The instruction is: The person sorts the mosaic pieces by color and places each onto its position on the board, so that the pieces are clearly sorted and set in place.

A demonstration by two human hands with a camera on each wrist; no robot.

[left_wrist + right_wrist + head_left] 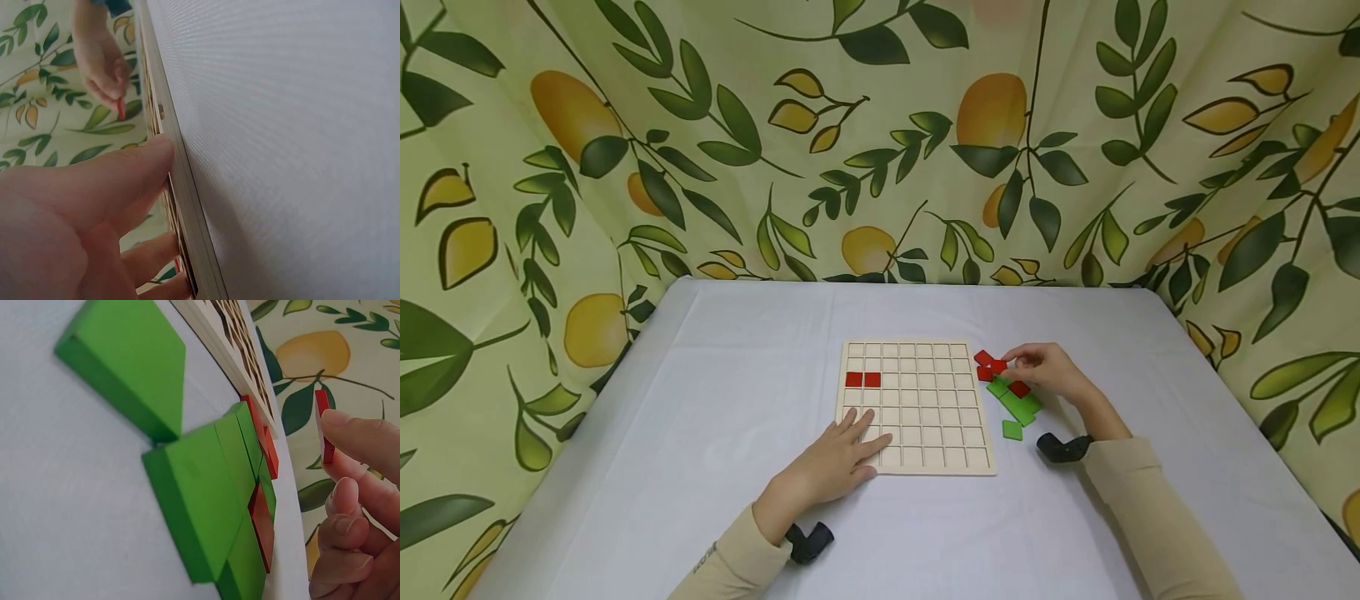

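Note:
A pale wooden grid board (pixel 925 417) lies on the table, with two red square tiles (pixel 863 380) side by side in cells near its left edge. My left hand (pixel 835 462) rests on the board's lower left corner, fingers spread; the left wrist view has its thumb (pixel 134 165) against the board's edge. Between thumb and index finger, my right hand (pixel 356 494) pinches a red tile (pixel 325 428) above the table, right of the board. Below that hand is a loose pile of green tiles (pixel 1018 407) and red tiles (pixel 985 374), partly overlapping.
One green tile (pixel 1012 430) lies a little apart from the pile, nearer me. A white cloth (pixel 722 375) covers the table. Behind it hangs a curtain (pixel 910 167) printed with leaves and fruit. Black devices (pixel 809 543) are strapped at both wrists.

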